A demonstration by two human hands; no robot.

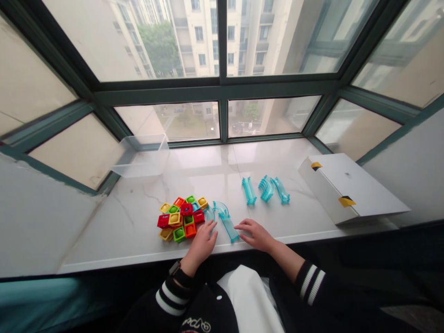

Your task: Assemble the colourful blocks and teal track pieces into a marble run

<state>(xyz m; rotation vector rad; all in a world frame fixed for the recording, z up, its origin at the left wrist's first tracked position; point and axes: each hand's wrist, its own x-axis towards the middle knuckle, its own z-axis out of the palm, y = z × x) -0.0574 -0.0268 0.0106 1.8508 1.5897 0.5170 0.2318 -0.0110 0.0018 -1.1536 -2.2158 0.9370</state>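
Heap of red, yellow, green, orange and blue plastic blocks [182, 219]: lower ones buried under upper, no reliable count. Just right of heap, curved translucent blue plastic track piece [209, 213]: near end obscured at left hand [204, 239], contact unclear. Further right of heap, straight translucent blue plastic track piece [229, 229]: can't tell if right hand [255, 235] touches it. White box [371, 189], far right of heap: lid mark [348, 175] too small to read. Pale buildings [194, 51] beyond heap: hazy, tops cropped.
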